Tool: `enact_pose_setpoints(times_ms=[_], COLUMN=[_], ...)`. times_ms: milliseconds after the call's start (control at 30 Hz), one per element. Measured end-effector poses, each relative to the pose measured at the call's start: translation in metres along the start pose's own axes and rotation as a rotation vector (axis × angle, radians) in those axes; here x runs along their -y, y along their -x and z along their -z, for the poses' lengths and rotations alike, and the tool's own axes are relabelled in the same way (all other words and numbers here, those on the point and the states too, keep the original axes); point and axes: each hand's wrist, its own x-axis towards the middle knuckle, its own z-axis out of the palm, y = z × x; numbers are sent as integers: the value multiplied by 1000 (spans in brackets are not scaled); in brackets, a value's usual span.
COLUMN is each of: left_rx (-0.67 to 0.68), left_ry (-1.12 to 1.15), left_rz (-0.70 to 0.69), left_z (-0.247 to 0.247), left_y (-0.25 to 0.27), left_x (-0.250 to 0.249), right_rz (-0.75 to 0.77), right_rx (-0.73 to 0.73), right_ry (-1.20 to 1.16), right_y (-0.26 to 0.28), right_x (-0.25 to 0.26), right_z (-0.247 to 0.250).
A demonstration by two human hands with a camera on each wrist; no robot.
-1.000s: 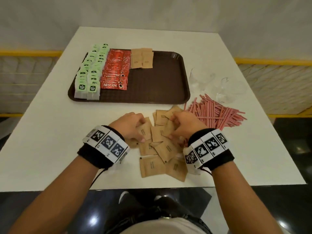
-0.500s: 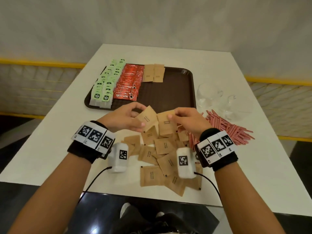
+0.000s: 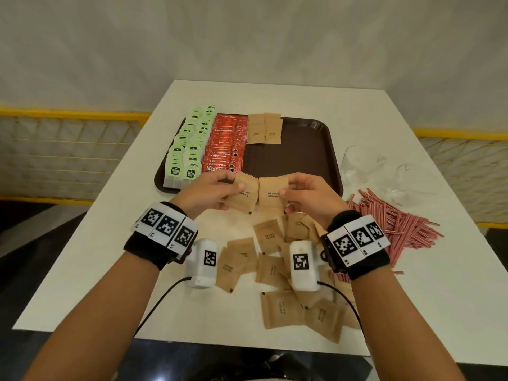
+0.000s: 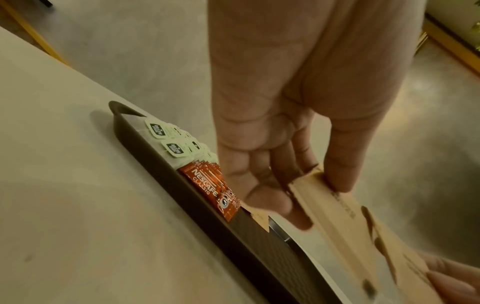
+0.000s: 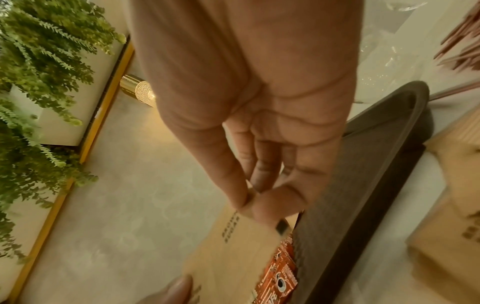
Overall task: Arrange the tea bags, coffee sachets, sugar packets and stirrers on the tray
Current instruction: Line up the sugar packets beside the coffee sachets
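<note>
Each hand holds a brown sugar packet in the air just before the tray's near rim. My left hand (image 3: pixel 220 188) pinches one packet (image 3: pixel 243 195), seen also in the left wrist view as a tan packet (image 4: pixel 337 209). My right hand (image 3: pixel 297 192) pinches the other packet (image 3: pixel 272 192), tan packet (image 5: pixel 233 242) in the right wrist view. The brown tray (image 3: pixel 297 160) carries rows of green tea bags (image 3: pixel 189 144), red coffee sachets (image 3: pixel 224 148) and a few sugar packets (image 3: pixel 264 129) at its far middle. Several loose sugar packets (image 3: pixel 277 270) lie under my wrists. Red stirrers (image 3: pixel 390 224) are piled at the right.
Two clear glasses (image 3: pixel 357 166) stand on the white table (image 3: pixel 110 243) right of the tray, behind the stirrers. The tray's right half is bare. A yellow rail (image 3: pixel 68 114) and a drop border the table on both sides.
Both hands left the pile on the table and rose with one sugar packet each, moving forward to the tray's near edge. The head view tilted up.
</note>
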Motion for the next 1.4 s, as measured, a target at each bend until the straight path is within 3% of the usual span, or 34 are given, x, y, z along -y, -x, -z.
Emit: enact_pose_setpoints(times_ms=[300,633,767,867,1033,1200,1400], left_rx=[30,38,135,101,55,55,66], left_ry=[60,-517,-673,-786,-965,-1058,-1118], left_rz=[-19,-71,-79,-106,-149,-144,-151], left_z=[36,39,34,30,29,29,27], left_y=[-53,-160,-189,-211,-233,-242,-249], left_x=[-33,-65,-75,-75,-72,-68,-66], right_rz=[-37,-214,-231,-204,-209,-206,-159], right_rx=[-191,-303,-384,-433,-427,-357,-376], right_ry=[-33,-62,-1,79,248,274,416], right_y=[-52,-145,-174,-190,-211,-215,-219], right_x=[22,49,50,46,37,30,21], right_z=[-5,16,22,23,19,21,25])
